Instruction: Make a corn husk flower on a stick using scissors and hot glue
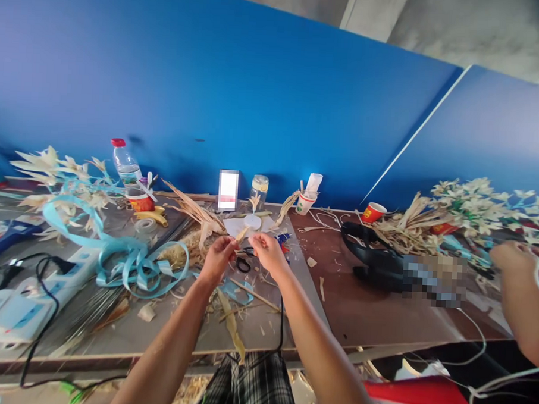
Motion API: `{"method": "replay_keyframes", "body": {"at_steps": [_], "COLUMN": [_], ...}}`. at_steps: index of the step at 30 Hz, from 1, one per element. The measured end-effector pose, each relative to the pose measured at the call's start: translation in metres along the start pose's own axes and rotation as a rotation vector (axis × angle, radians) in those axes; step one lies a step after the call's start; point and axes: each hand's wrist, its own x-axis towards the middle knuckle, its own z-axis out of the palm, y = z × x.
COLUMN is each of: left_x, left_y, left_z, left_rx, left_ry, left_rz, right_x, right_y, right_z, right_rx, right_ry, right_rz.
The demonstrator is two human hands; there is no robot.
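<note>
My left hand (219, 254) and my right hand (267, 251) are held close together above the grey table (273, 327), both with fingers pinched. Between them runs a thin pale strip of dried husk (242, 233), gripped at each end. Black scissors (243, 261) lie on the table just under the hands. A long husk strip (231, 322) hangs down below my left wrist. Loose husk pieces and shavings lie all around.
Light blue ribbon (128, 261) curls at the left beside a white power strip (33, 299) with black cables. A water bottle (125, 162), cups, a glass jar (258, 191) and husk flowers line the blue wall. Another person's hands (520, 278) work at the right by a black object (378, 260).
</note>
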Motion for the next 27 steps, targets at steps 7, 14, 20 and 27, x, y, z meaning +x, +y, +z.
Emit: {"method": "replay_keyframes", "body": {"at_steps": [7,14,20,27], "left_x": [-0.002,-0.004,-0.001,0.002], "left_y": [0.005,0.007,0.003,0.0], "left_z": [-0.001,-0.001,-0.006,-0.009], "left_rx": [-0.003,-0.067,-0.107,-0.171], "left_ry": [0.011,-0.032,-0.037,-0.021], "left_rz": [0.046,0.04,0.04,0.006], "right_x": [-0.043,-0.075,-0.067,-0.052], "right_y": [-0.035,-0.015,-0.007,-0.016], "right_z": [-0.016,-0.008,-0.012,-0.031], "right_rx": [-0.557,-1.041,-0.968,-0.691], "right_ry": [-0.323,-0.384,-0.387,-0.231], "right_rz": [-0.092,-0.066,-0.065,-0.032]}}
